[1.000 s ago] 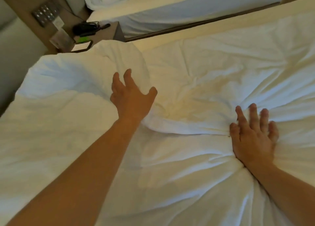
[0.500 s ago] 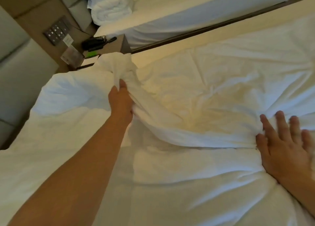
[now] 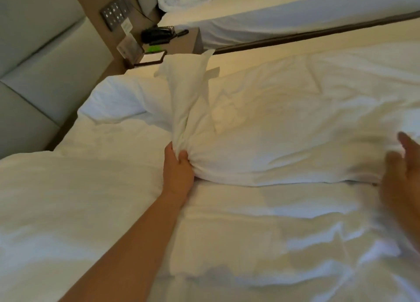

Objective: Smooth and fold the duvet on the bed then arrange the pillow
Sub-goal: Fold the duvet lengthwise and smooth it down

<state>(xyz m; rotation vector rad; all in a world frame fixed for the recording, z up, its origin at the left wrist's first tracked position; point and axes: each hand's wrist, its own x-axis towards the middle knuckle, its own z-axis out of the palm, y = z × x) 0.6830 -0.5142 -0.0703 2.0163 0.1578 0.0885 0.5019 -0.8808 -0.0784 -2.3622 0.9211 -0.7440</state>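
One bunched duvet (image 3: pixel 295 131) corner points up toward the nightstand (image 3: pixel 181 42), gripped by the left hand (image 3: pixel 178 172); fold edge runs crosswise; right hand (image 3: pixel 402 181), blurred, fingers spread, beside it.

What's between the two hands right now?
Only the folded-over edge of the duvet, running from the left hand, which grips it, to the right hand; head view.

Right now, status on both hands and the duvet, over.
Left hand grips a bunched duvet fold, pulled up. Right hand open, blurred, at the fold's edge. Telephone on nightstand, off the bed.
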